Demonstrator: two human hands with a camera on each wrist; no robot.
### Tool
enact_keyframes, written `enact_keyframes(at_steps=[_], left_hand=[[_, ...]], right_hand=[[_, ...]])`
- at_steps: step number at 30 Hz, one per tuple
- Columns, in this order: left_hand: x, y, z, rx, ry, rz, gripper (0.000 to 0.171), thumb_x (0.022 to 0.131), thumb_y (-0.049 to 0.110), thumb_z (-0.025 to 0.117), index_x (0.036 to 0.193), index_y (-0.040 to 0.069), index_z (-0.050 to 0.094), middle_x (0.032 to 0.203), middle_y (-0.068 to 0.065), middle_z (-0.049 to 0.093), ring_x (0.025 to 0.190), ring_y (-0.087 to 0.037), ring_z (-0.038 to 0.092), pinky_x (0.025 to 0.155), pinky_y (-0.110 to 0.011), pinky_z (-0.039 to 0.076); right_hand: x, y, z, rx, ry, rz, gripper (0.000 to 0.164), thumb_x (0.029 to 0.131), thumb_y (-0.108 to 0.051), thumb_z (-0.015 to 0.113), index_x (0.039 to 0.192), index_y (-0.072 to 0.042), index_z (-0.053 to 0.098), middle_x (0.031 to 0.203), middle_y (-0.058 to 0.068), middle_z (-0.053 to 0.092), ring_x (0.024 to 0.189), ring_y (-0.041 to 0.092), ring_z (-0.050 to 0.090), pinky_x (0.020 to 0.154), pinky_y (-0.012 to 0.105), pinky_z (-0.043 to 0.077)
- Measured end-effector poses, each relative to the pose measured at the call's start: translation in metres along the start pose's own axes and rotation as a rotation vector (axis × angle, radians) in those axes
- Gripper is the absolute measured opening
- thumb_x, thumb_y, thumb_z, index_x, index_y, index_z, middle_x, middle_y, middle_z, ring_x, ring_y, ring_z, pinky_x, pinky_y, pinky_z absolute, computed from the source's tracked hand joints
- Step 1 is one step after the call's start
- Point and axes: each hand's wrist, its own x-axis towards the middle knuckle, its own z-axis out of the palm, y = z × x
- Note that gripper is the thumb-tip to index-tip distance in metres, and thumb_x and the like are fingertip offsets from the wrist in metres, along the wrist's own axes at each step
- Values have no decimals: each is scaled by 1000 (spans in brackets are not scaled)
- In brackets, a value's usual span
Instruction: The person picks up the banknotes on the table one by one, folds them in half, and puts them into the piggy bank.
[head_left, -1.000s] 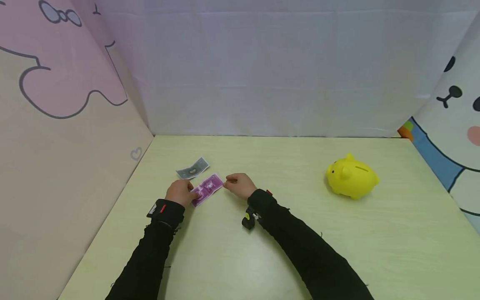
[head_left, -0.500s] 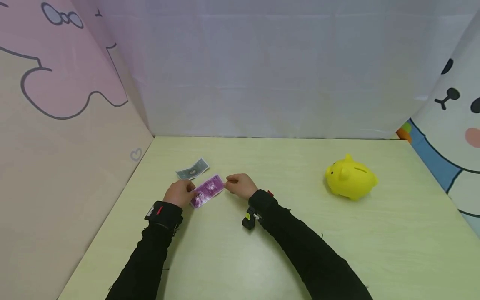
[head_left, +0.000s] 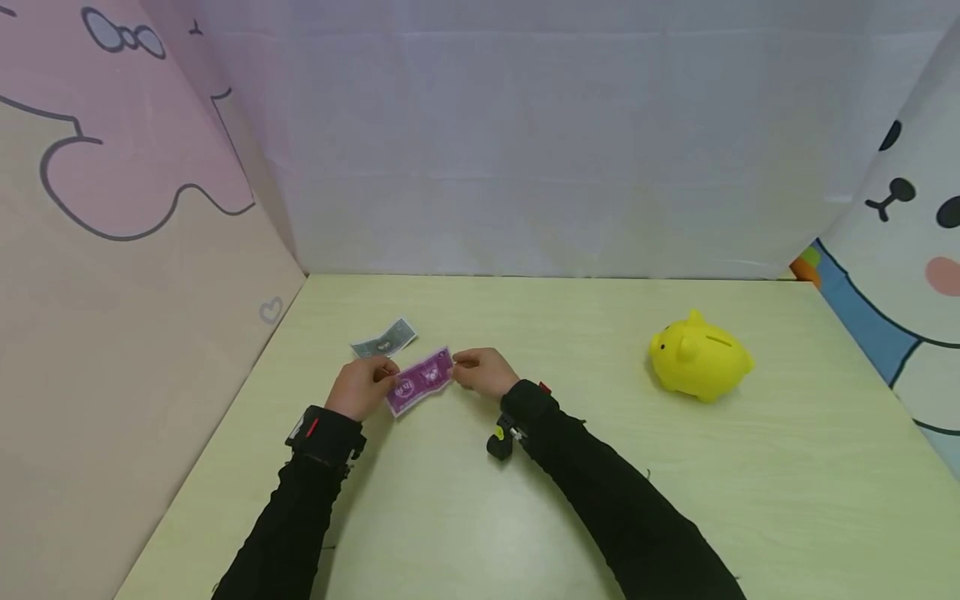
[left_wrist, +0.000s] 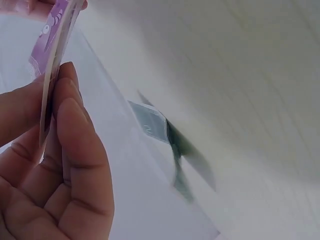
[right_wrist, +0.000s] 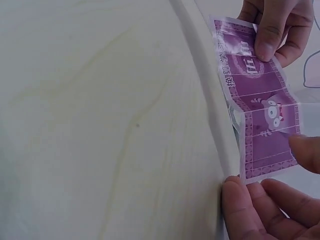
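Note:
A purple play banknote (head_left: 422, 382) with a cartoon face and fold lines stretches between my two hands, tilted above the table. My left hand (head_left: 362, 387) pinches its left end between thumb and fingers; the left wrist view shows the note (left_wrist: 56, 37) nearly edge-on there. At the opposite end, my right hand (head_left: 483, 372) holds the corner, its thumb (right_wrist: 306, 152) over the printed face and fingertips at the lower edge. Just behind the left hand, a creased grey-green play banknote (head_left: 392, 340) lies on the table, partly covered by that hand.
A yellow piggy bank (head_left: 701, 357) with a slot in its back stands on the right side of the pale wooden table (head_left: 570, 317). A white curtain (head_left: 525, 150) rises behind the table's far edge, with cartoon-printed sheets at both sides.
The purple banknote has tilted and shifted slightly right between the hands. My left fingers have moved a little toward its upper left corner. The piggy bank and grey-green note stay put.

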Motion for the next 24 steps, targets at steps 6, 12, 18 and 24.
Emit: enact_keyframes(at_steps=[6, 12, 18, 24], left_hand=[[1, 6, 3, -11, 24, 37, 9, 93, 7, 64, 97, 3, 71, 85, -11, 69, 73, -20, 56, 67, -30, 44], [2, 16, 6, -52, 17, 65, 10, 93, 5, 63, 97, 1, 71, 86, -11, 70, 75, -19, 58, 68, -30, 46], [4, 25, 11, -63, 10, 88, 10, 92, 5, 64, 97, 2, 72, 88, -11, 71, 77, -19, 60, 71, -31, 48], [8, 33, 18, -90, 0, 111, 8, 92, 6, 64, 97, 2, 71, 88, -10, 70, 77, -18, 60, 70, -29, 48]], right_hand=[[-2, 3, -6, 0, 54, -6, 38, 96, -16, 62, 130, 1, 61, 114, 18, 69, 94, 24, 70, 78, 26, 55], [-7, 6, -16, 22, 87, -34, 25, 94, -13, 66, 114, 2, 69, 101, 16, 71, 82, 18, 68, 73, 25, 57], [-15, 9, -28, 51, 91, -53, 19, 94, -9, 65, 107, 4, 70, 95, 15, 69, 74, 14, 69, 73, 29, 60], [-26, 13, -42, 56, 81, -101, 21, 96, -8, 62, 110, 6, 68, 99, 20, 69, 82, 29, 72, 77, 37, 61]])
